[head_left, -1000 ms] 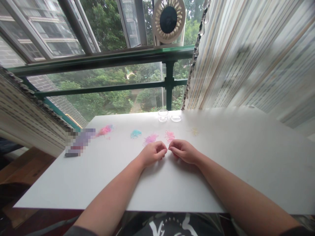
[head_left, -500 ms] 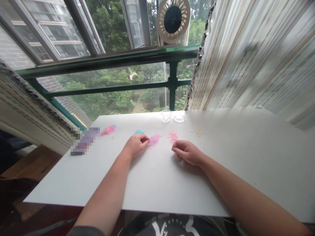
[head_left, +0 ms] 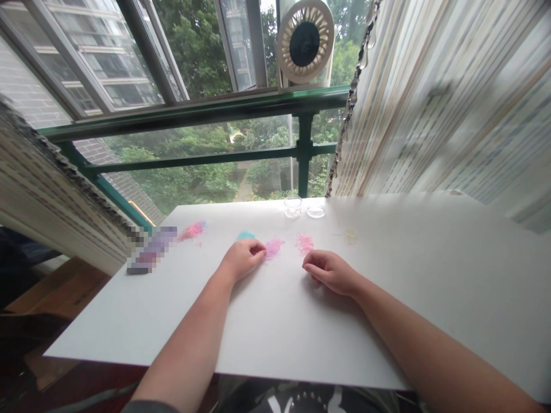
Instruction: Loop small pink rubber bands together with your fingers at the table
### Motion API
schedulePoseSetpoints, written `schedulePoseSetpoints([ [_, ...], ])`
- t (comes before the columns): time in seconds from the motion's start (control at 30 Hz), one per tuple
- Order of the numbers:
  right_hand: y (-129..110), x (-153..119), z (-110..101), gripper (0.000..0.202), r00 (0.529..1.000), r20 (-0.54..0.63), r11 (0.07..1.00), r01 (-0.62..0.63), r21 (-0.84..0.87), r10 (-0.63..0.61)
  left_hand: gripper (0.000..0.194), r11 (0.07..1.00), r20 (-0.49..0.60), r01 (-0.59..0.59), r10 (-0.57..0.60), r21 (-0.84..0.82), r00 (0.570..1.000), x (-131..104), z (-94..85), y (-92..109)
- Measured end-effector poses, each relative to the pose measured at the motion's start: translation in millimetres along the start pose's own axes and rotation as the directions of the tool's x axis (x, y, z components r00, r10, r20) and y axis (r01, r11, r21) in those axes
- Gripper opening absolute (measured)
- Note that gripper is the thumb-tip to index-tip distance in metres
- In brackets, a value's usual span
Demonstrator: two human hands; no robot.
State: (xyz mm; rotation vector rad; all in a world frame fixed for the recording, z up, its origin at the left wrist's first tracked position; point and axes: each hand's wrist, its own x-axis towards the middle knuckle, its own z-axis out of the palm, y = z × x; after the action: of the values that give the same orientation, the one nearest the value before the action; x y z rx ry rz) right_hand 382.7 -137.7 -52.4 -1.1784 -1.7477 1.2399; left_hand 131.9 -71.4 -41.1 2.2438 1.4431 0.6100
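My left hand (head_left: 244, 258) rests on the table with thumb and forefinger pinched at the left edge of a purple pile (head_left: 274, 249) of thin strands that look like tiny rubber bands. Anything between those fingertips is too small to make out. A turquoise pile (head_left: 246, 235) lies just behind this hand, partly covered by it. My right hand (head_left: 330, 271) is curled closed on its side, just in front of a pink pile (head_left: 305, 243) of the same sort. Its inner fingers are hidden, so what it holds cannot be seen.
A pale yellow pile (head_left: 350, 236) lies to the right. Two clear round containers (head_left: 293, 207) stand at the back of the white table (head_left: 275, 332). On the left are a mixed pink heap (head_left: 193, 230) and a blurred-out purple item (head_left: 152, 250). A fan (head_left: 305, 43) stands by the window.
The whole view has shifted slightly down and right. My left hand keeps its pinch beside the purple pile; the right stays curled near the pink pile.
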Motion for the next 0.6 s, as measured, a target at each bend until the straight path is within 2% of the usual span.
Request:
schedulePoseSetpoints([
  [0.23,0.5,-0.1,0.1,0.009,1.0,-0.006,1.0,-0.001,-0.007,0.001,0.02,1.0,-0.008,-0.016,0.016,-0.004,1.0,-0.1,4.3,-1.3],
  [0.6,-2.7,-0.5,-0.3,0.009,1.0,-0.004,1.0,-0.008,-0.028,0.008,0.024,0.999,-0.065,0.018,-0.02,-0.034,0.998,0.2,-2.6,-3.0],
])
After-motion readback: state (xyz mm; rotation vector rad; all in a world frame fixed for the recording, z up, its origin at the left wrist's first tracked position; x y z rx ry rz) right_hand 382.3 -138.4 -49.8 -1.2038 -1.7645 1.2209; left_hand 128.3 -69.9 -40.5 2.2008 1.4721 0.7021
